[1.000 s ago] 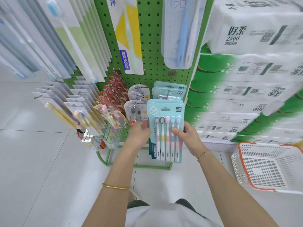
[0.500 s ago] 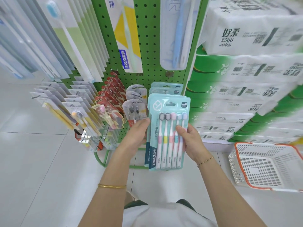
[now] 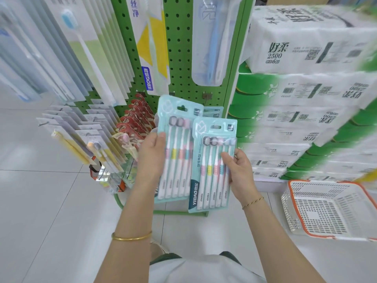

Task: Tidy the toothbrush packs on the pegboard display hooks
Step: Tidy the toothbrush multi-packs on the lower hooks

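I hold two teal multi-brush toothbrush packs in front of the green pegboard (image 3: pixel 179 64). My left hand (image 3: pixel 152 158) grips the left teal pack (image 3: pixel 177 152) by its left edge, thumb across the front. My right hand (image 3: pixel 238 170) grips the right teal pack (image 3: pixel 212 170) by its right edge; it lies in front of and slightly lower than the left one. Both packs are off the hooks, and more teal packs (image 3: pixel 213 112) still hang behind them. An empty hook bracket (image 3: pixel 207 96) sits just above.
Red packs (image 3: pixel 138 119) and rows of clear single-brush packs (image 3: pixel 81 139) hang at the left. Larger toothbrush packs (image 3: pixel 208 41) hang higher up. Stacked tissue bales (image 3: pixel 306 99) fill the right. A white basket with an orange rim (image 3: pixel 326 209) stands on the tiled floor.
The stack that both hands held together has split into two packs. My left hand carried one up and left; my right hand keeps the other, slightly right and lower.
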Tool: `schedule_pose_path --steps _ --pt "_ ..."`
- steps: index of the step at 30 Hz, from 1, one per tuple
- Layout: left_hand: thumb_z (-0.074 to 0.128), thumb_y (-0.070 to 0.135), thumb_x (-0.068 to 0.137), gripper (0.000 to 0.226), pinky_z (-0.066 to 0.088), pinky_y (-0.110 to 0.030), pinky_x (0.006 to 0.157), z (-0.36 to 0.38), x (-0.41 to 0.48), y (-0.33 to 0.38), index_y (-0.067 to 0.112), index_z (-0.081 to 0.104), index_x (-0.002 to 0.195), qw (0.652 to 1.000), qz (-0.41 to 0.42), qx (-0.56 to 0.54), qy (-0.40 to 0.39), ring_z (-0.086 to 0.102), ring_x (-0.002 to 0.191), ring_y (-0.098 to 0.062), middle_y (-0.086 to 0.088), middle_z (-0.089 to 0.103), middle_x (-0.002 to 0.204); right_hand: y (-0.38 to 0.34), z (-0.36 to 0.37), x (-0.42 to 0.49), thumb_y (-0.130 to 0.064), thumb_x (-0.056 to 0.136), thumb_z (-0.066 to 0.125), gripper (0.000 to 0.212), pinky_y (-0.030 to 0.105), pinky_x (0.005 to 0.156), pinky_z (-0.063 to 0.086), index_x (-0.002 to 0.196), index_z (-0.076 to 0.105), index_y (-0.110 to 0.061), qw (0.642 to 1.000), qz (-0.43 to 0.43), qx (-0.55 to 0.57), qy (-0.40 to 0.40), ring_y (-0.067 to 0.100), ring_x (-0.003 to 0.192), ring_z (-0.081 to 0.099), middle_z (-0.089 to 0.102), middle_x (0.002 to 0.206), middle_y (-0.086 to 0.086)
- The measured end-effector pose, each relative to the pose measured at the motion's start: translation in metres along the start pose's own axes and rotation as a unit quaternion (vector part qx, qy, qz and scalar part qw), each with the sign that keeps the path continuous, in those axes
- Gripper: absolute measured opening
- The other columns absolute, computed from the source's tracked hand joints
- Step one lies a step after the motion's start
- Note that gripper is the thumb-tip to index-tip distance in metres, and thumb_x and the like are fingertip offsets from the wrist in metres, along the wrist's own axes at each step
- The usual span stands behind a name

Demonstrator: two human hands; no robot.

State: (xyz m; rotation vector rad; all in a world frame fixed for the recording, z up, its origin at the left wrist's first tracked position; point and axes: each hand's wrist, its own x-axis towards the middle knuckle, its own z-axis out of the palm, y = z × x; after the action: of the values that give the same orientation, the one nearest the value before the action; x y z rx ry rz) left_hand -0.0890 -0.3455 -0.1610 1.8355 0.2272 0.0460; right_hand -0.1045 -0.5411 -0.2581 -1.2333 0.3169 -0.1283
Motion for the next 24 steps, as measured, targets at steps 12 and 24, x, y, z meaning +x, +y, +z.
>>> schedule_pose_path --steps 12,24 --pt "0.037 0.024 0.103 0.034 0.025 -0.022 0.052 -0.033 -0.008 0.012 0.019 0.037 0.069 0.975 0.124 0.069 0.171 0.031 0.057 -0.008 0.005 0.037 0.065 0.022 0.01 0.009 -0.013 0.09 0.061 0.008 0.032 0.073 0.056 0.096 0.057 -0.017 0.992 0.005 -0.124 -0.029 0.016 0.08 0.066 0.067 0.092 0.005" --pt "0.037 0.029 0.102 0.033 0.036 -0.03 0.06 -0.033 -0.012 0.005 0.004 0.054 0.091 0.987 0.097 0.06 0.109 0.046 0.069 -0.016 -0.011 0.055 0.081 0.029 0.02 0.034 -0.016 0.094 0.057 0.008 0.018 0.062 0.044 0.102 0.054 -0.014 0.978 0.021 -0.209 -0.022 0.012 0.08 0.058 0.059 0.088 -0.004"
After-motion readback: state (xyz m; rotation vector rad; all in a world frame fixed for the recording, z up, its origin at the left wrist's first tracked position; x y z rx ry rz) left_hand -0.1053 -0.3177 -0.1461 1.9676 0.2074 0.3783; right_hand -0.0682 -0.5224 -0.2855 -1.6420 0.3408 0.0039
